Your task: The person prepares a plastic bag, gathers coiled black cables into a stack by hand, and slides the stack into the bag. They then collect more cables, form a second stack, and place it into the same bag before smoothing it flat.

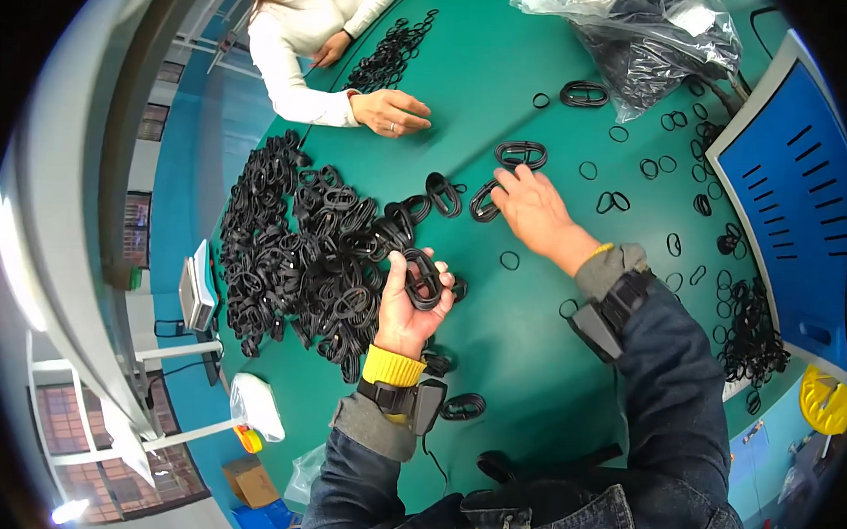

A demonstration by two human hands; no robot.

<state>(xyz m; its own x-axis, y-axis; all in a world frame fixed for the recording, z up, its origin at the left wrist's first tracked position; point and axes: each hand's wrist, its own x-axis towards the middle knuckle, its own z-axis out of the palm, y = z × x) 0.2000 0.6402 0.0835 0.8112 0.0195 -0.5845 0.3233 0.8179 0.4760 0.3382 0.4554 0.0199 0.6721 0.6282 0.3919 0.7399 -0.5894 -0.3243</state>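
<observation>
Hold the one coil steady and flat

Your left hand (411, 311) has its grip closed around a coiled black cable (423, 280), above the worktop (532, 362), beside the big pile (303, 251). Your right hand (539, 217) has a half-open grip at the nearer coil (482, 203); I cannot tell if it holds this. Press gently the loops together, without dragging the farther coil (521, 154).

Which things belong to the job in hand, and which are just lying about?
Job, apparently: coiled cable in the left hand; second coil at the right hand; cable pile; perhaps the black loops.

Lying about, apparently: cardboard box; blue slotted panel; round yellow thing.
</observation>
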